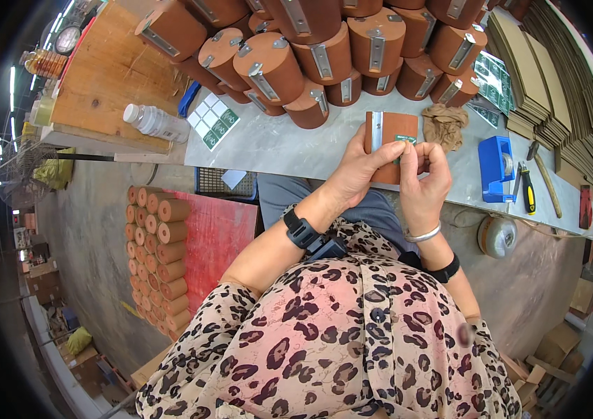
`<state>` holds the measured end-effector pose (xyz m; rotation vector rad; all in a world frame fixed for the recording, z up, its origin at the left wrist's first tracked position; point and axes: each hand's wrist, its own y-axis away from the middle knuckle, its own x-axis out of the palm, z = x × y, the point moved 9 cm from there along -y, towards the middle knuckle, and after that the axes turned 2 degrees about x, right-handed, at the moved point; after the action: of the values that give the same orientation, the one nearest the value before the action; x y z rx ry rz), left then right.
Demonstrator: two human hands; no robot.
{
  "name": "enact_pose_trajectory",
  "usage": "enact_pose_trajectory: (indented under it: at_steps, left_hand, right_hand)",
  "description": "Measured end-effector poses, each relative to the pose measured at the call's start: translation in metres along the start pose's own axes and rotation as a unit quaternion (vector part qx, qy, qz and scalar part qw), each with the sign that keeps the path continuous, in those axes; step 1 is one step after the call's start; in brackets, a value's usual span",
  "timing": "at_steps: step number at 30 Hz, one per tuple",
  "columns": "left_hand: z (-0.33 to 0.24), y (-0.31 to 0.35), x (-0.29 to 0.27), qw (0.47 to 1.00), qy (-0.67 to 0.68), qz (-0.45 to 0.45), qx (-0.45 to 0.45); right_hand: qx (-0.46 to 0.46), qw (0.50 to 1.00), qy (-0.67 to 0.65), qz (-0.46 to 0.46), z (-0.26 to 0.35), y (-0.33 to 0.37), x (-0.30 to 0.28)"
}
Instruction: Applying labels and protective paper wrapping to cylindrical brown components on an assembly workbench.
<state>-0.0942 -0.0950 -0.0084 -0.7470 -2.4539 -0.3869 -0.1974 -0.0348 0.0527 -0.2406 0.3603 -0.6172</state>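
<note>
Above the near edge of the worktable, my left hand (349, 173) is closed around a reddish-brown cylinder (390, 126) with a metal strip down its side. A small green label (404, 138) shows on its curved face. My left thumb presses by the label. My right hand (426, 183) pinches at the label's edge with thumb and forefinger, its other fingers curled in. Both fingertips partly cover the label, so how much of it sticks to the surface cannot be made out. Beyond my hands stand several similar cylinders (261, 66) with metal fittings, stacked in layers.
A green-and-white sticker sheet (216, 120) and a white bottle (155, 121) lie to the left. Rightward are a crumpled brown cloth (444, 127), blue tape dispenser (493, 174), screwdriver (528, 194), hammer (549, 187) and cardboard stacks (554, 84). Plain cylinders (160, 237) are piled lower left.
</note>
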Motion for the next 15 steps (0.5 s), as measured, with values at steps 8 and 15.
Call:
enact_pose_trajectory:
  at_steps: [8, 15]
  left_hand:
    - [0.005, -0.005, 0.004, 0.996, 0.025, 0.046, -0.076]
    - [0.010, 0.000, 0.025, 0.988, -0.056, 0.094, -0.111]
  right_hand:
    - [0.109, 0.984, -0.142, 0.018, -0.031, -0.015, -0.015]
    - [0.047, 0.994, -0.012, 0.094, -0.017, -0.022, -0.012]
